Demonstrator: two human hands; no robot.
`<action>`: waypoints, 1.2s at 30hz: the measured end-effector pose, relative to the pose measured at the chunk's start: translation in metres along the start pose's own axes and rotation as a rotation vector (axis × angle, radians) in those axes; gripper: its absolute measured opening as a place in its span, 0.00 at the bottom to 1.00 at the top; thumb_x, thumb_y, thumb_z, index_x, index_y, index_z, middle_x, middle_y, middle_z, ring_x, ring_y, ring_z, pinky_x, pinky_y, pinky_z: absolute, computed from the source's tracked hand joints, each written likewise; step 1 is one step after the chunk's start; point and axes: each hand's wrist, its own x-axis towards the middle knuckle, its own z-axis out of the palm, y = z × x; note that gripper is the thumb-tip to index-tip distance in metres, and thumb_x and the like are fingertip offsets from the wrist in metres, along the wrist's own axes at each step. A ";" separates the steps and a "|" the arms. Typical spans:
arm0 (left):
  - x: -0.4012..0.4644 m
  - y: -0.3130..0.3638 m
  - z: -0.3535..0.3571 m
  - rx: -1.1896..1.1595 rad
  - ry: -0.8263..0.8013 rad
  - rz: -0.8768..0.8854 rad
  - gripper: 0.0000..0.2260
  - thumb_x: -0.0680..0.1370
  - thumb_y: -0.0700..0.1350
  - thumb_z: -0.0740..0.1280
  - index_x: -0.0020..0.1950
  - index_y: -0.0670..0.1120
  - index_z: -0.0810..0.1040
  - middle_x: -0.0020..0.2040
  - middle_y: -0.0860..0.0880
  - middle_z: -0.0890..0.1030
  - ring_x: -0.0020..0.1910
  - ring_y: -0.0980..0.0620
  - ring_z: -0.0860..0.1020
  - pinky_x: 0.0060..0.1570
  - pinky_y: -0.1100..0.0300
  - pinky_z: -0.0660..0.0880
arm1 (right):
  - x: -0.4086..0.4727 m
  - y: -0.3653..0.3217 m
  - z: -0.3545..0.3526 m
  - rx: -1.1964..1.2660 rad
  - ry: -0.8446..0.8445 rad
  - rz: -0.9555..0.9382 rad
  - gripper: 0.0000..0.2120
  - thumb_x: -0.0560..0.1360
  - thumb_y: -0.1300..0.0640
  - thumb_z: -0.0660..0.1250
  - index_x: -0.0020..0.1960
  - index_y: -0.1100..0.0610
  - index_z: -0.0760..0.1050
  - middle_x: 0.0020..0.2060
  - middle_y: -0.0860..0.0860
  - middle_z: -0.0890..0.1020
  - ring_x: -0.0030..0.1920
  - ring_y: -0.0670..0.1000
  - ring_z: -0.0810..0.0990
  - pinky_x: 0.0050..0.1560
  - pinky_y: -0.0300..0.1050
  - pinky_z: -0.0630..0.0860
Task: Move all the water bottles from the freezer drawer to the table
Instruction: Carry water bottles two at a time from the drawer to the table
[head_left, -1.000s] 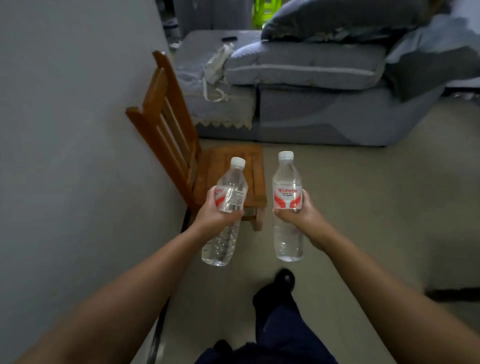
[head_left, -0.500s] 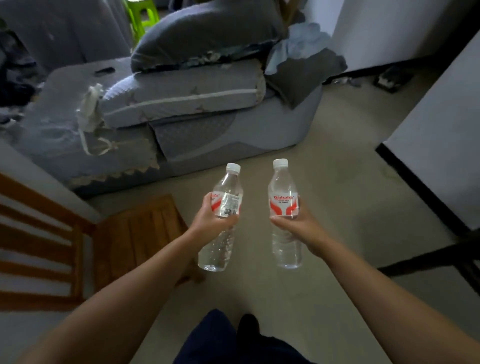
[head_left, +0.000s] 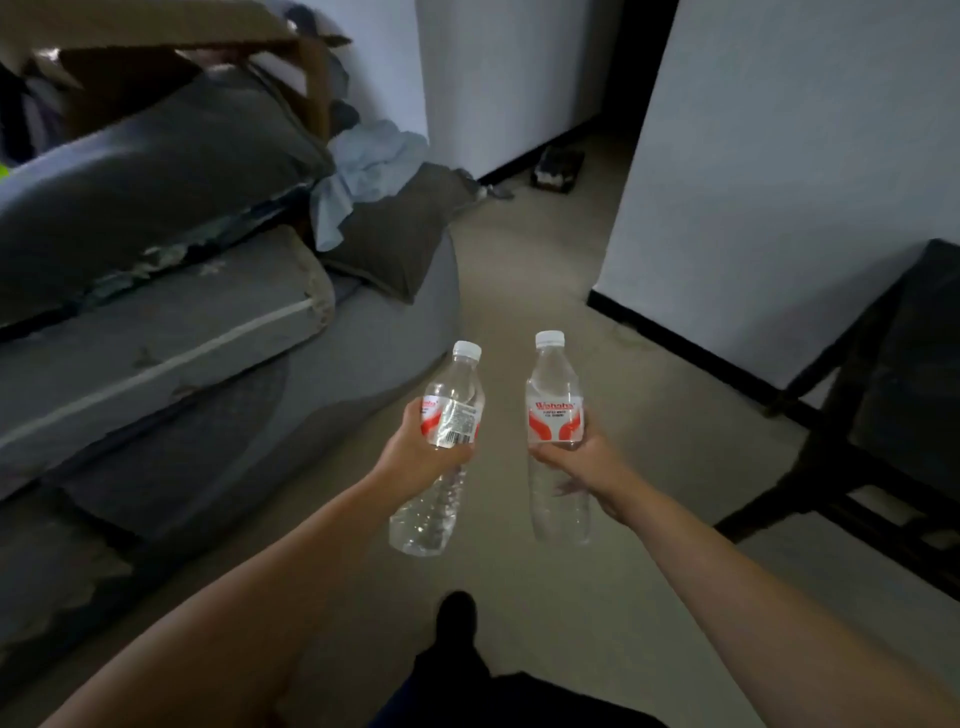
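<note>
left hand (head_left: 423, 457) grips tilted bottle (head_left: 439, 457) | right hand (head_left: 582, 467) grips upright bottle (head_left: 556, 415)

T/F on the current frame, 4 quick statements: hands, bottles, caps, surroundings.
1. Each hand grips one bottle: left hand the left bottle, right hand the right bottle. True.
2. Both bottles have their caps off. False: both carry white caps.
3. The left bottle tilts; the right bottle is nearly upright. True.
4. The bottles stand on a table. False: both are held above the floor.
</note>
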 end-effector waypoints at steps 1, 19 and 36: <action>0.023 0.011 -0.001 0.020 -0.037 0.013 0.37 0.66 0.49 0.76 0.71 0.52 0.61 0.52 0.54 0.78 0.47 0.55 0.79 0.38 0.62 0.74 | 0.015 -0.007 -0.004 0.017 0.045 0.009 0.23 0.68 0.53 0.76 0.57 0.43 0.68 0.48 0.46 0.82 0.48 0.46 0.82 0.37 0.46 0.81; 0.269 0.191 0.205 0.148 -0.590 0.275 0.28 0.68 0.47 0.76 0.63 0.51 0.68 0.54 0.54 0.80 0.48 0.60 0.80 0.43 0.69 0.74 | 0.147 -0.035 -0.215 0.363 0.560 0.061 0.34 0.70 0.55 0.75 0.69 0.50 0.61 0.56 0.50 0.78 0.54 0.52 0.80 0.52 0.58 0.81; 0.361 0.357 0.485 0.201 -0.890 0.306 0.31 0.68 0.52 0.76 0.67 0.54 0.64 0.54 0.55 0.78 0.49 0.56 0.80 0.44 0.60 0.76 | 0.188 -0.004 -0.475 0.526 0.910 0.182 0.34 0.68 0.56 0.76 0.68 0.48 0.62 0.57 0.51 0.78 0.57 0.53 0.79 0.60 0.57 0.77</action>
